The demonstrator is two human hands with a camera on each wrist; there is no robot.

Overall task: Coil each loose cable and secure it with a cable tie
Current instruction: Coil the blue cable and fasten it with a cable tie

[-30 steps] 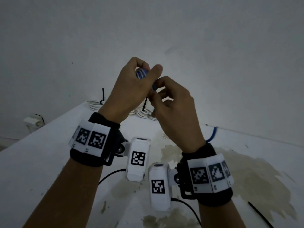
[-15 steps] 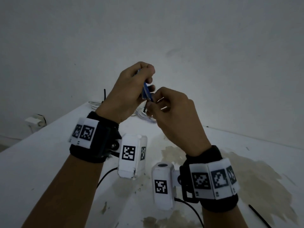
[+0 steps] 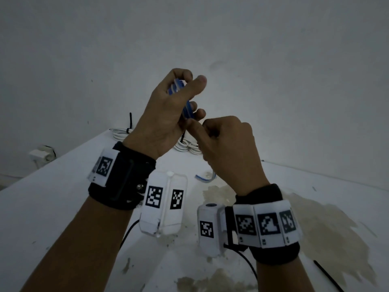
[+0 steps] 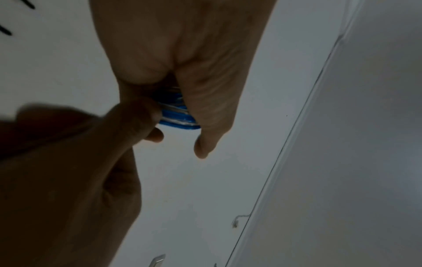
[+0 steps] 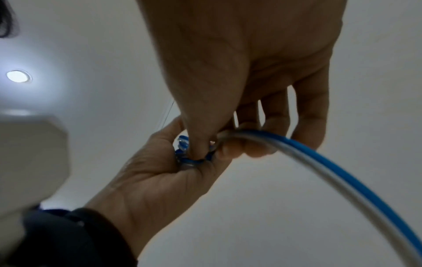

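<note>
Head view, left hand (image 3: 166,114) raised higher, blue cable (image 3: 186,106)

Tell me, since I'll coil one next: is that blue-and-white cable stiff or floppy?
Probably springy: the blue-and-white cable arcs smoothly from the right hand rather than dropping limp. Its coil likely unwinds if released, since the left hand grips it.

A dim white wall (image 3: 252,49) is filling the whole background, meeting the white counter (image 3: 52,207) along its far edge. Brownish stains (image 3: 315,228) are spreading over the counter's right side. A round ceiling light (image 5: 17,76) is glowing overhead, and a wall socket (image 3: 41,154) is sitting low beyond the counter's left edge.
</note>
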